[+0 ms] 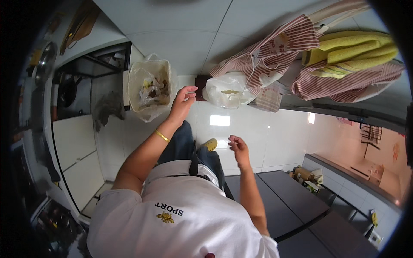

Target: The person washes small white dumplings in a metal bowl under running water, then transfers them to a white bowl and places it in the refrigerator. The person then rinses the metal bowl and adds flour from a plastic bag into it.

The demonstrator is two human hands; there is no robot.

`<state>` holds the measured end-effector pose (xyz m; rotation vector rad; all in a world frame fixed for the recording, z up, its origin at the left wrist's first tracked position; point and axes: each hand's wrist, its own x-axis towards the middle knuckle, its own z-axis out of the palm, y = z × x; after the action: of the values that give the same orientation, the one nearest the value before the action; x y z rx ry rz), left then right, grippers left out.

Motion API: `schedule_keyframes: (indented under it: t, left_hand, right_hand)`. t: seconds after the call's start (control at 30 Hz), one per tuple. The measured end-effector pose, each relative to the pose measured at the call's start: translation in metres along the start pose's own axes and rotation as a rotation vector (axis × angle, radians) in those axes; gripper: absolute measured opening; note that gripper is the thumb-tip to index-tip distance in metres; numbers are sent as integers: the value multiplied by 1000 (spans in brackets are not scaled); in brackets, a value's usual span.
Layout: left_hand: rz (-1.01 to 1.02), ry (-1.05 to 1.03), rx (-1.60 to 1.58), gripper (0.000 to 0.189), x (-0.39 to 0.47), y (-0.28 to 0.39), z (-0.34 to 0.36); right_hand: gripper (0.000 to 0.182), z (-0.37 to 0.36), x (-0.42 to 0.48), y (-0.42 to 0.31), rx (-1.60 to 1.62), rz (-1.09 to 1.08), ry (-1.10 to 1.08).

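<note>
My left hand [184,103], with a gold bangle on the wrist, is raised with nothing in it, its fingers apart and slightly bent. Just left of it stands a bin [133,88] lined with a clear plastic bag, with food scraps and crumpled plastic inside. To its right lies a white plastic bag [222,85]. My right hand [238,150] hangs over the glossy tiled floor [245,129], holding nothing, fingers partly curled. Below and between the hands, a yellow shoe [211,144] shows under my jeans.
Striped aprons [245,54] and a yellow towel [358,48] hang at the upper right. Open shelves with a dark pan [69,92] and white cabinet doors [75,138] are at the left. Grey panels [287,193] stand at the lower right, near small boxes [303,174].
</note>
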<state>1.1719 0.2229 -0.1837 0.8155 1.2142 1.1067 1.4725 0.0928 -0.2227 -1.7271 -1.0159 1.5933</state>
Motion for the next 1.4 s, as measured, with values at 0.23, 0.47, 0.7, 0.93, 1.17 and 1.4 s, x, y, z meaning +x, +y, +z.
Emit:
schedule_keyframes:
  t: [0.23, 0.47, 0.7, 0.93, 1.17, 1.4]
  left_hand:
    - [-62, 201, -195, 38, -11, -48, 28]
    - [-3, 297, -19, 36, 15, -149, 44]
    - [-165, 374, 4, 35, 47, -235, 80]
    - [-324, 504, -208, 35, 58, -368, 127]
    - [-482, 447, -209, 38, 53, -443, 153]
    - [-513, 448, -125, 36, 43, -481, 145]
  right_hand:
    - [28, -43, 84, -7, -284, 70, -216]
    - [29, -31, 200, 26, -421, 91, -373]
    - [30, -27, 344, 120, -848, -220, -462]
    - [41, -30, 462, 212, -1071, -293, -376]
    - [45, -17, 521, 275, -1448, -204, -317]
    - [26, -24, 497, 275, -1468, -131, -527]
